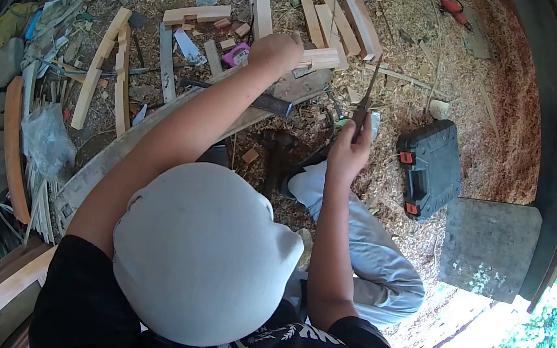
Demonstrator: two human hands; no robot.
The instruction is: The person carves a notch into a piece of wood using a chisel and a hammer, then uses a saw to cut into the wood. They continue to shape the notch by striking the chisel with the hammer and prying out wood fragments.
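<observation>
My left hand [276,53] is closed around the left end of a pale wood piece [321,59], which lies at the far end of a long plank. In my right hand [349,155] is the dark handle of a long thin tool [370,90], its narrow blade pointing away from me; its exact kind is unclear. The blade stands to the right of the wood piece, apart from it. Below my left forearm a dark metal tool [272,104] rests across the plank [247,119].
A black case [431,169] with orange latches stands at the right. Curved wood pieces [101,68] lie at the left, more wood blocks [362,27] beyond my hands. A red power tool [453,4] sits at the far right on shavings. A grey board [489,246] is near the right edge.
</observation>
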